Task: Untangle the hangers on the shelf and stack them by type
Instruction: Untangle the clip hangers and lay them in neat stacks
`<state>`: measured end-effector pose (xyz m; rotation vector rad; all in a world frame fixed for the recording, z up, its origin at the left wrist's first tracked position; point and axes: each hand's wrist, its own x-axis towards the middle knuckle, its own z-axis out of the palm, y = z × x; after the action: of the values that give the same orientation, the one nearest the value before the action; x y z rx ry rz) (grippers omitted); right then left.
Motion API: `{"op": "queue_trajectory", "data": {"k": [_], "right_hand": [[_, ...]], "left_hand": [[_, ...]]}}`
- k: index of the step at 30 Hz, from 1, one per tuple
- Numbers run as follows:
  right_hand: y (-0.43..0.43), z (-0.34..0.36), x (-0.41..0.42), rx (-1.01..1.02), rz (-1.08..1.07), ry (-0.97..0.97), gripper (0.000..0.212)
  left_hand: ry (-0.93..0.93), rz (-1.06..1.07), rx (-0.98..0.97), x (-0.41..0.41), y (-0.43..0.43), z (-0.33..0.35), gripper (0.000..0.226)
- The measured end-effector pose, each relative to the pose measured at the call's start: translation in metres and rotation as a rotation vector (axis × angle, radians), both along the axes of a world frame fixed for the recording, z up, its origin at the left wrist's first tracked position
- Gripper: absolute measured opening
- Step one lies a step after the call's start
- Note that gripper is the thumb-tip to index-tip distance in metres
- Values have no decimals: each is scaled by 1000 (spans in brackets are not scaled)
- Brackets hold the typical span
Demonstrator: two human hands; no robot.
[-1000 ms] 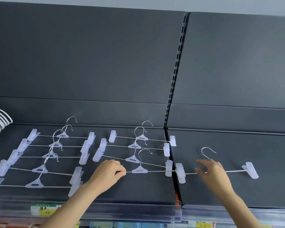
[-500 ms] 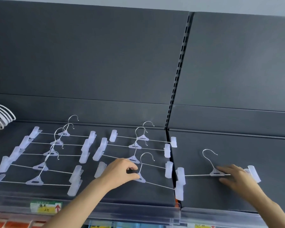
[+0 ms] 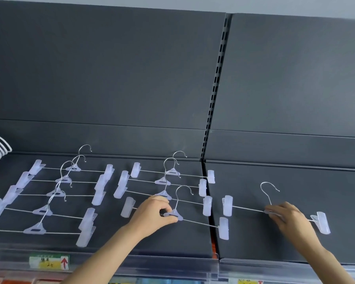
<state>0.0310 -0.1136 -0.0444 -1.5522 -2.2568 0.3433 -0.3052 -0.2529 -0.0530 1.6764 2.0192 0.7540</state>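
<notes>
Clip hanger [image 3: 173,214] pinched by left hand [image 3: 152,214], shifted slightly since before

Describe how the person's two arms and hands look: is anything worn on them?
Both forearms are bare as far as the picture shows; no sleeves are in view. The left hand and the right hand wear no gloves, and I see no rings, watch or bracelet. The fingers are uncovered.

The scene is evenly and softly lit, faint shadows are cast beneath the clip hangers [image 3: 173,216], and slight blur and wide-angle bending are seen toward seven o'clock.
</notes>
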Motion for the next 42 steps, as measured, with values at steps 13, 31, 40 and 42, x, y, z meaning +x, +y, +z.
{"op": "queue_trajectory", "data": {"k": [13,31,40,42], "right_hand": [[-16,29,-27,14,-46,207,15],[-103,18,-138,178,382,-85,28],[-127,-9,-186,159,434,-197,38],[-128,-13,-184,141,431,-195,40]], "left_hand": [[-29,21,35,-4,-12,7,31],[-219,483,209,-57,-40,34,15],[-82,446,183,-80,-36,39,22],[-86,431,158,-81,-35,35,23]]}}
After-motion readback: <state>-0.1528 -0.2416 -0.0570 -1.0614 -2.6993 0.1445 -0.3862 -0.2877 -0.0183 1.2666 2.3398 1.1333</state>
